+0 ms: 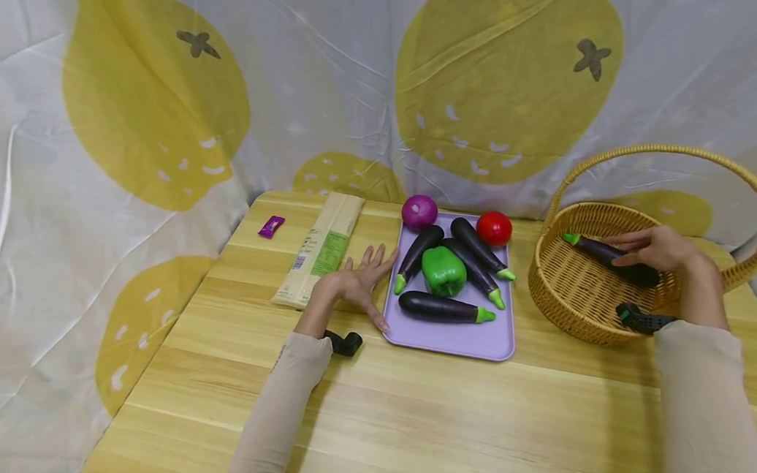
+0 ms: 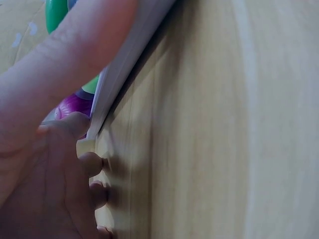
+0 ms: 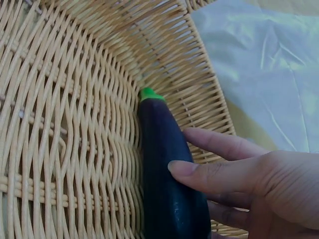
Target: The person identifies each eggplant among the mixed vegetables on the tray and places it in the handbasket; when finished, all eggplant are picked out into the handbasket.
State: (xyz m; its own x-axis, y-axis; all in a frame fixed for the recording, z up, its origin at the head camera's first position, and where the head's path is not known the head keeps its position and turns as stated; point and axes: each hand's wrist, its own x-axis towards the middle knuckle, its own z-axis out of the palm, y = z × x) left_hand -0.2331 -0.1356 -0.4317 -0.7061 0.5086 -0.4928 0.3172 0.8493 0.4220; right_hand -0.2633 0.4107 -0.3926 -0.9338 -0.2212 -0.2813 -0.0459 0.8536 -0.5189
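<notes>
Inside the wicker basket [image 1: 562,293], my right hand [image 1: 661,252] holds a dark eggplant [image 1: 608,256] with a green stem end. In the right wrist view the thumb [image 3: 187,169] lies across that eggplant [image 3: 169,149], other fingers on its far side, and it lies along the woven wall. My left hand [image 1: 358,283] is spread out at the left edge of the lilac tray [image 1: 450,340], thumb and index fingertip right at its rim. On the tray lie several more eggplants [image 1: 439,308] around a green bell pepper [image 1: 443,272]. Tray contents are mostly hidden in the left wrist view.
A purple onion [image 1: 419,212] and a red tomato [image 1: 494,228] sit at the tray's back corners. Left of the tray is a long pale packet [image 1: 318,250], with a small purple wrapped piece [image 1: 271,227] beyond. The basket's tall handle [image 1: 674,151] arches over it; a lemon-print cloth [image 1: 323,79] hangs behind.
</notes>
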